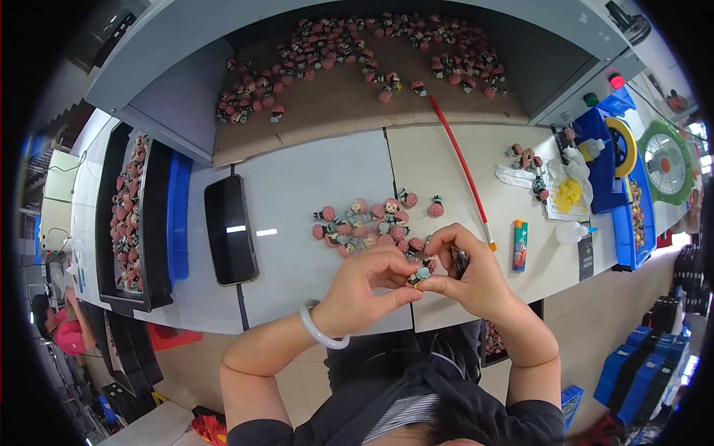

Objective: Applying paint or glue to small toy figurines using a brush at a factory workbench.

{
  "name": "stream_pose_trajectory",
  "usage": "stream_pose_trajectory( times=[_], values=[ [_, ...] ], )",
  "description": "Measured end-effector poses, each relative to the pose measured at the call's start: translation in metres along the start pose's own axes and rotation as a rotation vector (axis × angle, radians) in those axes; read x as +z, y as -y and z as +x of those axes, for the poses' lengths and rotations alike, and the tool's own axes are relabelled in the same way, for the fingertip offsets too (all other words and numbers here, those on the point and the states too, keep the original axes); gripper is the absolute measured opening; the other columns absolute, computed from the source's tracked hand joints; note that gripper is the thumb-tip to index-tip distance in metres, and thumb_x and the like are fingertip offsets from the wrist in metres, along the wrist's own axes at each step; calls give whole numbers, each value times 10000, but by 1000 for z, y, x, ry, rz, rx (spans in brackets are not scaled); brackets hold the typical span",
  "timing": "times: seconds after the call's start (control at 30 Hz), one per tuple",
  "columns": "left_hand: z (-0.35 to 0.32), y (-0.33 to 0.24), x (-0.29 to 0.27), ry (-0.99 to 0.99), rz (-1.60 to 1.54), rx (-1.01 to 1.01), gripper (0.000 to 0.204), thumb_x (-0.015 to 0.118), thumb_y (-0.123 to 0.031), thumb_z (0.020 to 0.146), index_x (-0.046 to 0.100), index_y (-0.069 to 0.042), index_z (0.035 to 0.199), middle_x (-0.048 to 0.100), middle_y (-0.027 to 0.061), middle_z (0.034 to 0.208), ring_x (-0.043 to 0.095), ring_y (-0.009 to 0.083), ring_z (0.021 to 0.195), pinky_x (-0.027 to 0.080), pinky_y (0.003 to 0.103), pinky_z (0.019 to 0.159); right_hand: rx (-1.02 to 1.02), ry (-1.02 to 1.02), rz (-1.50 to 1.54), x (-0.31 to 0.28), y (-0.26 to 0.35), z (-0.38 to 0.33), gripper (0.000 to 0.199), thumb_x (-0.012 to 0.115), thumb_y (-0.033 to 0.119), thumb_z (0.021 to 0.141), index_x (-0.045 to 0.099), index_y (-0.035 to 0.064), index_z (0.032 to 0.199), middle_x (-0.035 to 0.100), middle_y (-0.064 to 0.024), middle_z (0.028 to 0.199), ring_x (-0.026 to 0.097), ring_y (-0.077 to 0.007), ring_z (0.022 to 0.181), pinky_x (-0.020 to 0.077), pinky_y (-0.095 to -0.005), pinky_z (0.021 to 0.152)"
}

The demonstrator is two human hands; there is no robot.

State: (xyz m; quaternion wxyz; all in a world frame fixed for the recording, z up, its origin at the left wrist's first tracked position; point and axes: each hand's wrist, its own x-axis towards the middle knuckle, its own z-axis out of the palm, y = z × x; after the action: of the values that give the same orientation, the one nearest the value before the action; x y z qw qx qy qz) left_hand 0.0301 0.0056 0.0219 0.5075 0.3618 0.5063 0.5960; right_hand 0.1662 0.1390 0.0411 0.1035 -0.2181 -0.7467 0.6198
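Note:
Close to the front edge of the table, both hands meet around a small figurine (pixel 421 276) with pink and pale blue-green parts. My left hand (pixel 364 290), a pale bangle (pixel 321 327) at its wrist, pinches it from the left. From the other side my right hand (pixel 480 281) grips it between thumb and forefinger. A dark, shiny thing (pixel 460 262) shows inside the right hand's curled fingers; its kind cannot be made out. Just beyond the hands lies a loose pile of similar pink-headed figurines (pixel 364 223), partly covered by the left hand.
A phone (pixel 230 230) lies left, beside a black tray (pixel 152 286) of figurines. Many more lie on the brown shelf (pixel 327 111) ahead. A red-handled brush (pixel 461 163), a lighter (pixel 520 245), white bottle (pixel 571 233), blue bins (pixel 632 249) and green fan (pixel 664 160) are right.

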Motion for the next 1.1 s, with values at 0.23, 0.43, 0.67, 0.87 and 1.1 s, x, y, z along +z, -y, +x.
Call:
stream_pose_trajectory(
  times=[0.23, 0.43, 0.67, 0.87, 1.1],
  values=[
    [4, -1, -6, 113, -226, -89, 187, 638, 16, 764, 584, 18, 943, 519, 76, 987, 568, 165, 925, 484, 292, 828, -119, 47, 111, 0, -5, -4, 381, 781, 123, 652, 514, 46, 913, 475, 23, 734, 416, -38, 597, 362, -185, 523],
    [3, -9, -8, 320, -246, -397, 316, 660, -7, 736, 536, -2, 1027, 587, 85, 965, 578, 156, 918, 456, 252, 799, -332, 258, -31, 0, -3, -13, 337, 752, 114, 664, 598, 55, 957, 574, -49, 733, 568, -146, 637, 452, -273, 553],
    [3, -11, -2, 539, -414, -541, 522, 656, 16, 729, 388, -56, 1171, 561, 87, 951, 579, 161, 903, 458, 279, 802, -569, 223, -281, -4, 0, -51, 264, 684, 157, 695, 521, 74, 887, 541, -66, 742, 570, -268, 686, 454, -353, 588],
    [8, -7, -10, 380, -259, -346, 524, 657, -100, 725, 419, -11, 1184, 588, 131, 946, 616, 216, 849, 499, 334, 765, -249, -1204, -395, -153, 6, -107, 69, 598, 45, 808, 529, 36, 813, 595, -20, 745, 480, -41, 570, 373, -167, 503],
    [10, -6, -5, 222, 65, -223, 276, 583, -23, 797, 523, -18, 1067, 564, 79, 930, 584, 122, 788, 489, 242, 714, 269, -1361, -817, -405, -94, -170, 408, 632, 275, 808, 541, 0, 1095, 624, -52, 720, 542, -65, 577, 405, -184, 498]
  ],
)
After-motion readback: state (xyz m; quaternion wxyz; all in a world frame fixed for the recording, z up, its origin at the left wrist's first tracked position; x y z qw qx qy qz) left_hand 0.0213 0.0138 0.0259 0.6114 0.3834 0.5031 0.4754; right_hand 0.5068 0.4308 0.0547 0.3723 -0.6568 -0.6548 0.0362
